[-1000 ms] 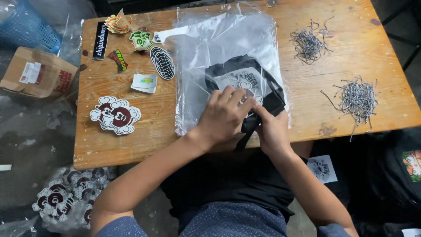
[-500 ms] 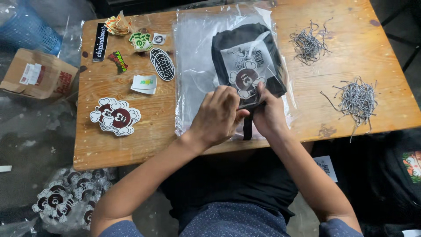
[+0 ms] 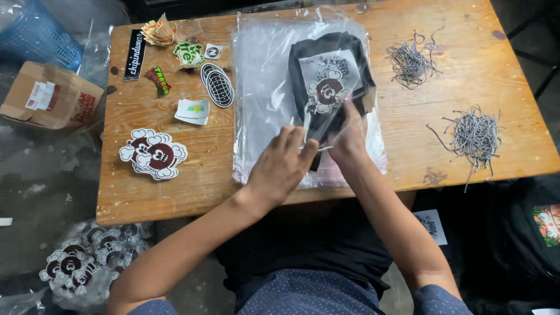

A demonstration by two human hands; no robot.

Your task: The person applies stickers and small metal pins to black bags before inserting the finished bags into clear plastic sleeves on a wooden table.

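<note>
A folded black garment (image 3: 326, 64) with a white printed label and a cartoon graphic lies inside the top clear plastic bag (image 3: 262, 87) of a stack on the wooden table (image 3: 466, 64). My left hand (image 3: 283, 166) presses flat on the bag's near part, fingers together. My right hand (image 3: 348, 137) reaches into the bag's opening and pinches the garment's near edge.
Several stickers (image 3: 153, 153) lie on the table's left part. Two heaps of grey string ties (image 3: 473, 133) sit at the right. A cardboard box (image 3: 51, 96) and a blue basket (image 3: 36, 36) stand on the floor at left, with bagged stickers (image 3: 76, 262) below.
The garment has slid farther away from me, deeper into the clear bag. Both hands followed it forward and the left hand flattened onto the bag.
</note>
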